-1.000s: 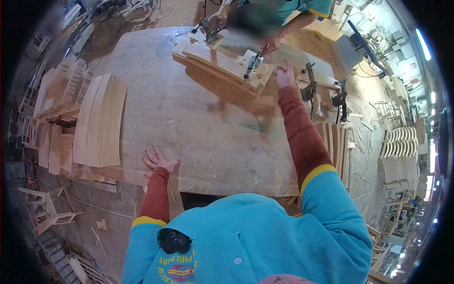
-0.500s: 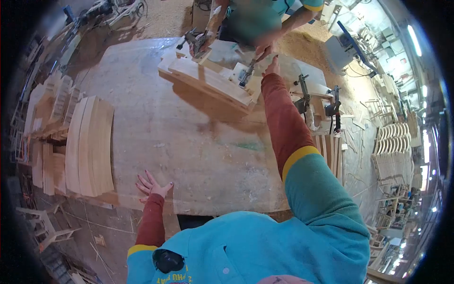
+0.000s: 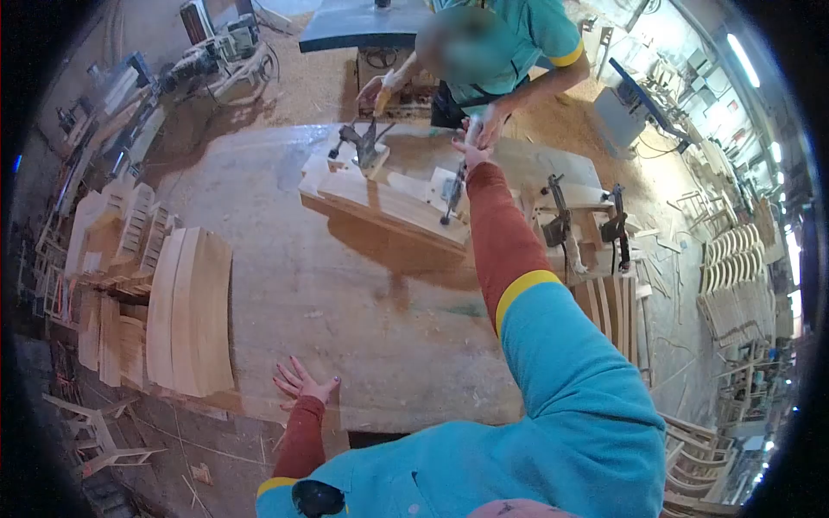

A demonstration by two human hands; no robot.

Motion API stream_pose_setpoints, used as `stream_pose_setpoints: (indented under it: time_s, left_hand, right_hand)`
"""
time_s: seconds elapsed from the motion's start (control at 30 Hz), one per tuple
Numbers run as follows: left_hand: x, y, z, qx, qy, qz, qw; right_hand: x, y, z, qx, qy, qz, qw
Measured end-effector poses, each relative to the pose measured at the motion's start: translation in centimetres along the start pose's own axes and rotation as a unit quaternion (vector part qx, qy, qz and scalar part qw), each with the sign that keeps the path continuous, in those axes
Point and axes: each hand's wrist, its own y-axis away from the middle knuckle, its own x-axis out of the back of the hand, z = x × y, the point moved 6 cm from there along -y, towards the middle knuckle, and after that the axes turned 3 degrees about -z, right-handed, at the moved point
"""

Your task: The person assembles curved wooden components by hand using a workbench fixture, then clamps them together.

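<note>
My left hand (image 3: pixel 304 382) lies on the worktable (image 3: pixel 285 298) near its front edge, fingers spread and holding nothing. My right arm stretches across the table. At its end, my right hand (image 3: pixel 473 155) is closed around the upper part of a bar clamp (image 3: pixel 454 194), right beside a co-worker's hand (image 3: pixel 494 128); their fingers partly overlap in view. That clamp stands on a pale wooden assembly (image 3: pixel 380 197) of thick boards. A second clamp (image 3: pixel 366 148) grips the assembly's far left end. The co-worker's other hand (image 3: pixel 373 88) is raised behind it.
Curved boards (image 3: pixel 192 311) are stacked at the table's left. Two more clamps (image 3: pixel 557 216) (image 3: pixel 615 226) hold wooden pieces at the right, above upright boards (image 3: pixel 604 311). A co-worker (image 3: pixel 518 43) leans over the far edge. Chair frames (image 3: pixel 738 276) stand on the right-hand floor.
The view has tilted upward, so the table sits lower. The co-worker's hand has come off the left clamp. My right hand has moved in against the other clamp's upper part.
</note>
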Motion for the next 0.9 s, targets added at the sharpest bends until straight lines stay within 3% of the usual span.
stream_pose_setpoints:
  time_s: [0.1,0.2,0.3,0.33,0.4,0.53,0.67,0.73,0.83,0.9]
  left_hand:
    - [0.5,-0.5,0.3,-0.011,0.018,0.007,1.0]
    - [0.2,-0.4,0.0,-0.017,0.019,0.005,1.0]
    - [0.3,-0.4,0.1,-0.024,0.017,0.011,1.0]
    - [0.4,-0.3,0.1,-0.028,0.015,0.015,0.999]
    - [0.6,-0.1,0.3,-0.017,0.015,-0.005,1.0]
    - [0.1,-0.5,0.0,-0.015,0.021,0.001,1.0]
    - [0.1,0.0,0.0,-0.014,0.024,-0.007,1.0]
    - [0.3,0.4,0.0,-0.013,0.024,-0.007,1.0]
    - [-3.4,-8.1,-2.7,-0.096,0.044,0.105,0.989]
    - [0.4,-5.5,-1.9,-0.224,0.258,0.213,0.915]
  right_hand:
    - [1.0,0.1,1.1,-0.072,0.108,0.088,0.988]
    - [3.2,1.8,1.4,-0.175,0.286,0.163,0.928]
    - [4.6,5.0,1.6,-0.172,0.293,0.183,0.922]
    - [4.7,6.6,1.4,-0.127,0.253,0.181,0.942]
    - [3.9,11.9,-0.3,-0.151,0.352,0.172,0.907]
    - [3.4,24.6,-0.4,-0.162,0.268,0.209,0.926]
    - [-3.2,38.3,-4.2,-0.238,0.186,0.137,0.943]
    - [-4.4,40.7,-5.8,-0.254,0.128,0.087,0.955]
    - [-6.3,41.7,-8.0,-0.256,0.036,0.077,0.963]
    - [-5.6,41.2,-7.7,-0.269,0.03,0.076,0.96]
